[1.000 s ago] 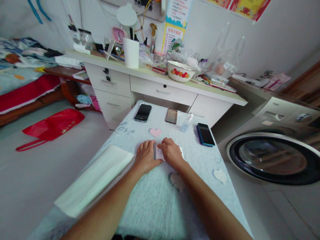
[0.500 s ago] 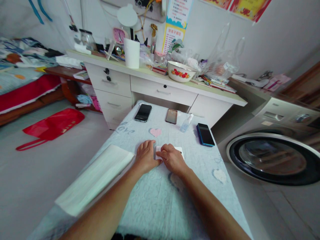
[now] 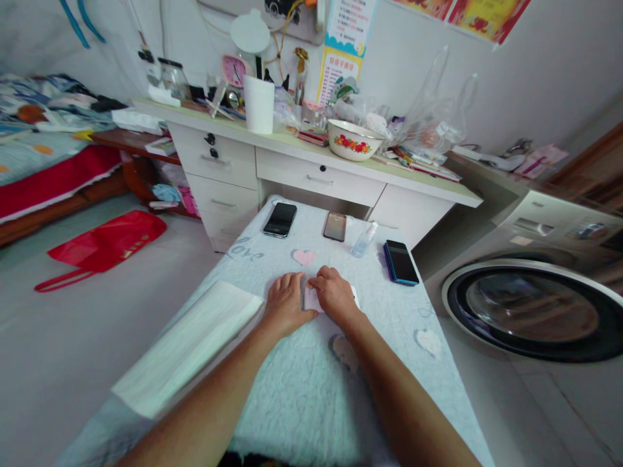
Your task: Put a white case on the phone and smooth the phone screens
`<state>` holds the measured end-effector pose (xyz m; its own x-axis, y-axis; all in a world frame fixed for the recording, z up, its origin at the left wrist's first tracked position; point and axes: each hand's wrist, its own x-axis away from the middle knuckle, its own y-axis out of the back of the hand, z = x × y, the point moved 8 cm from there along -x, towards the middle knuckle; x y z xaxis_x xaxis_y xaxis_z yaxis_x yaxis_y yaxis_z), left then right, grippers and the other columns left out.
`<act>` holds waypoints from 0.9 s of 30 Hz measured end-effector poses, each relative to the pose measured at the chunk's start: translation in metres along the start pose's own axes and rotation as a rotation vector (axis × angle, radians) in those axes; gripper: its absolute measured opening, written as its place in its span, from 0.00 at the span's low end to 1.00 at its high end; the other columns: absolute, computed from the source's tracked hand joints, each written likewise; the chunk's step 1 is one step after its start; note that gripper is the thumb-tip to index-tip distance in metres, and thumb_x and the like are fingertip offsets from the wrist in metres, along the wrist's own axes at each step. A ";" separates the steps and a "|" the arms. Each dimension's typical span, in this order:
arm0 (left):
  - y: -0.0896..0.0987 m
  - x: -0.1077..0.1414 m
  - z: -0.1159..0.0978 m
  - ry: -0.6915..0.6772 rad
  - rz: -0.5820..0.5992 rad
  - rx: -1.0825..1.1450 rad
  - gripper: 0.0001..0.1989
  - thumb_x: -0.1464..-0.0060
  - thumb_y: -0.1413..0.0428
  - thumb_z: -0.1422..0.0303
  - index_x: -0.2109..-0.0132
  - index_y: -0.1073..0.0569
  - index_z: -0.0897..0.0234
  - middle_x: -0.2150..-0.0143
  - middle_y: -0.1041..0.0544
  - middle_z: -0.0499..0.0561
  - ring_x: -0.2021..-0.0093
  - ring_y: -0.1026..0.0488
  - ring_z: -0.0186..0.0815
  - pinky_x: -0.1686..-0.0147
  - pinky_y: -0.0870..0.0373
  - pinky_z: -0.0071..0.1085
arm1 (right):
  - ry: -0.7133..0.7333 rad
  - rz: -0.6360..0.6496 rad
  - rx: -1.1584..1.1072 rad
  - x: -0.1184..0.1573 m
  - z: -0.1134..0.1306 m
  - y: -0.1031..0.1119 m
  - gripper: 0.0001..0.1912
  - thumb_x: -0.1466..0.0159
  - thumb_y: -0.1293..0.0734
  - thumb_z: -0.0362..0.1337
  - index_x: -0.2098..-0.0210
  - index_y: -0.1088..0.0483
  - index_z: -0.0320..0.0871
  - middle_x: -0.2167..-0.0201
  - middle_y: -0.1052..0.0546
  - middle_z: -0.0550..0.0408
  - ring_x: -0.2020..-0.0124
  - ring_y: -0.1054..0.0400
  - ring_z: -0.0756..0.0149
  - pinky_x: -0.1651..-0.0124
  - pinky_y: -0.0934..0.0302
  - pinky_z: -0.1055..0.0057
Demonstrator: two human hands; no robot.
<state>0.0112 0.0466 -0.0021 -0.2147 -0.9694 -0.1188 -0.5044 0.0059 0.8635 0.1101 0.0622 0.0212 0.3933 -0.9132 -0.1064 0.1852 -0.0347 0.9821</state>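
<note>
A white phone (image 3: 311,299) lies flat on the cloth-covered table in front of me, a small dark spot near its right end. My left hand (image 3: 286,301) grips its left end, the thumb along the near edge and the fingers at the far side. Over the phone's middle is my right hand (image 3: 335,295), fingers curled and pressed together on its surface. Whatever those fingertips pinch, if anything, is too small to make out. Left of my left hand lies a folded whitish cloth (image 3: 195,347).
Farther back on the table (image 3: 292,395) are a black phone (image 3: 280,220), a clear brownish phone case (image 3: 335,227), a small spray bottle (image 3: 364,240) and a blue-edged phone (image 3: 401,263). Beyond stands a cluttered desk (image 3: 287,148); a washing machine (image 3: 530,259) is at right.
My right hand has shifted slightly up and away over the white phone, baring more of its left part. My left hand stays at the phone's left end.
</note>
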 end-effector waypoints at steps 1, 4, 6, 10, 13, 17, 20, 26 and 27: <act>0.000 0.000 0.000 -0.001 -0.003 0.002 0.38 0.62 0.39 0.58 0.44 0.45 0.58 0.45 0.37 0.55 0.44 0.41 0.47 0.45 0.46 0.42 | -0.010 -0.014 -0.001 0.001 -0.003 0.001 0.12 0.33 0.41 0.37 0.60 0.26 0.50 0.61 0.31 0.53 0.57 0.40 0.64 0.62 0.44 0.73; 0.000 0.000 -0.001 -0.017 -0.011 -0.003 0.38 0.62 0.39 0.58 0.44 0.45 0.58 0.46 0.37 0.55 0.44 0.41 0.46 0.45 0.46 0.41 | -0.043 -0.034 -0.009 0.007 -0.013 0.004 0.13 0.33 0.42 0.36 0.61 0.25 0.50 0.61 0.31 0.53 0.57 0.40 0.64 0.62 0.44 0.73; 0.000 0.001 0.000 -0.032 -0.015 -0.012 0.38 0.61 0.39 0.58 0.44 0.44 0.58 0.46 0.37 0.55 0.45 0.41 0.46 0.45 0.46 0.41 | -0.072 -0.033 -0.011 0.011 -0.021 0.005 0.14 0.33 0.42 0.36 0.60 0.25 0.50 0.60 0.31 0.53 0.57 0.40 0.64 0.62 0.44 0.73; -0.002 0.000 0.000 -0.055 -0.024 -0.030 0.38 0.61 0.39 0.57 0.44 0.43 0.60 0.47 0.37 0.55 0.45 0.41 0.46 0.45 0.46 0.40 | -0.106 -0.047 -0.019 0.016 -0.028 0.007 0.14 0.33 0.43 0.35 0.58 0.26 0.50 0.61 0.30 0.52 0.57 0.40 0.65 0.60 0.44 0.72; -0.003 0.000 0.001 -0.057 -0.030 -0.037 0.37 0.61 0.39 0.57 0.44 0.42 0.60 0.47 0.37 0.55 0.45 0.41 0.46 0.45 0.46 0.40 | -0.105 -0.065 -0.031 0.019 -0.023 0.009 0.14 0.33 0.43 0.35 0.58 0.26 0.49 0.61 0.30 0.52 0.57 0.39 0.65 0.59 0.44 0.72; -0.003 0.000 0.002 -0.049 -0.029 -0.029 0.37 0.61 0.39 0.57 0.44 0.42 0.60 0.47 0.37 0.55 0.46 0.41 0.46 0.45 0.46 0.39 | -0.078 -0.063 -0.031 0.024 -0.011 0.012 0.13 0.33 0.43 0.36 0.57 0.27 0.48 0.62 0.30 0.53 0.58 0.39 0.66 0.59 0.44 0.73; -0.004 0.000 0.002 -0.045 -0.019 -0.031 0.36 0.61 0.40 0.57 0.44 0.42 0.60 0.46 0.37 0.55 0.45 0.41 0.46 0.46 0.46 0.39 | -0.045 -0.046 -0.023 0.029 -0.003 0.012 0.14 0.32 0.43 0.38 0.59 0.26 0.48 0.61 0.29 0.53 0.58 0.39 0.66 0.60 0.44 0.73; -0.006 -0.001 0.003 -0.026 -0.009 -0.044 0.37 0.61 0.39 0.56 0.44 0.42 0.59 0.45 0.37 0.54 0.44 0.42 0.45 0.45 0.47 0.39 | -0.039 -0.031 -0.074 0.039 -0.001 0.006 0.13 0.32 0.42 0.38 0.60 0.26 0.50 0.60 0.28 0.54 0.57 0.38 0.65 0.58 0.44 0.73; -0.006 -0.001 0.003 -0.023 -0.009 -0.046 0.37 0.61 0.39 0.56 0.44 0.42 0.59 0.45 0.37 0.54 0.44 0.41 0.46 0.45 0.46 0.39 | -0.043 -0.043 -0.097 0.041 -0.001 0.006 0.13 0.32 0.42 0.38 0.60 0.26 0.49 0.61 0.28 0.53 0.57 0.38 0.65 0.57 0.44 0.73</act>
<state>0.0119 0.0482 -0.0090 -0.2301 -0.9634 -0.1372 -0.4677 -0.0141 0.8838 0.1280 0.0251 0.0224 0.3440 -0.9285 -0.1395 0.2883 -0.0369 0.9568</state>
